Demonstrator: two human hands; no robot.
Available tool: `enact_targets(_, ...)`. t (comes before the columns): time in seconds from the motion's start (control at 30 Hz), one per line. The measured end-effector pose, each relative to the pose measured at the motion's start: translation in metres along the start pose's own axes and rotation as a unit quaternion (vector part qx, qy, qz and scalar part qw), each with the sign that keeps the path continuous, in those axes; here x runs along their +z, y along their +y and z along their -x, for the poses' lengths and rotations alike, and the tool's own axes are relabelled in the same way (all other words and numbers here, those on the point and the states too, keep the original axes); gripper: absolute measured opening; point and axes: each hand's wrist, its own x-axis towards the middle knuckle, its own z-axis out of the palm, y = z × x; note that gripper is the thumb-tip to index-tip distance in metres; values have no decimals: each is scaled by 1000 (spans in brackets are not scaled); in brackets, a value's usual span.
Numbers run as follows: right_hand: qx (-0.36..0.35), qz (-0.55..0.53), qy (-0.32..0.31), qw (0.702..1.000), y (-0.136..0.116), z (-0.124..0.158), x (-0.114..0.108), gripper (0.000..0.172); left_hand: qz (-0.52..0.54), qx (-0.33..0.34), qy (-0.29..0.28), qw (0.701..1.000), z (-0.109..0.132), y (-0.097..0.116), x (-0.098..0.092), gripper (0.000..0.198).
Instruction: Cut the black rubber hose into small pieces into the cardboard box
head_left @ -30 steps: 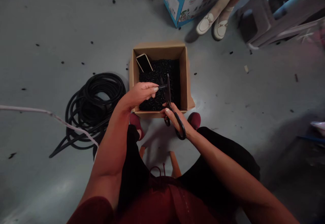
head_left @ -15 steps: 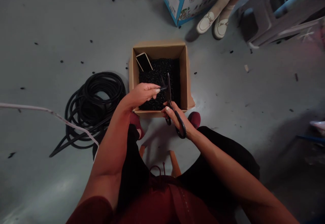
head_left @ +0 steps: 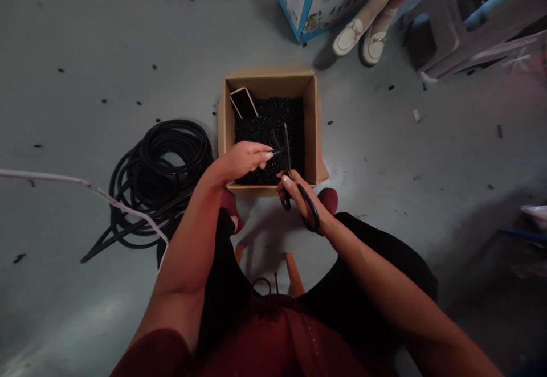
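Note:
Over a cardboard box (head_left: 317, 132) full of small black pieces (head_left: 265, 116), my left hand (head_left: 247, 159) pinches a short, dark ribbed piece (head_left: 277, 152) between thumb and fingers. My right hand (head_left: 299, 192) grips a pair of black-handled scissors (head_left: 287, 148), its fingers in the handle loops. The scissor blades point away from me and stand apart, with the ribbed piece's end at or between them; I cannot tell whether they touch. A dark phone-like rectangle with a pale edge (head_left: 244, 103) leans in the box's far left corner.
A coil of black hose (head_left: 147, 175) lies left of the box, near a pale cable (head_left: 123, 207). Beyond are a blue carton (head_left: 299, 7), another person's feet in white shoes (head_left: 361, 41) and a grey plastic stool (head_left: 444, 46). Black bits dot the floor.
Both hands have shifted very slightly right and toward me, along with the scissors and ribbed piece. The scissor blades remain apart, and both grips are unchanged.

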Motion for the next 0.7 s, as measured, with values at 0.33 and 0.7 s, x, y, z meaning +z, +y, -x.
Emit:
enact_targets(0.33,17,28,12,999,0,-2,-1,45,-14,-4,-5,1000,-4,-4,2,36)
enact_targets(0.7,82,-57,71,993,-1,-15,-9,45,-136,-64,38,988,3,-3,-9,42)
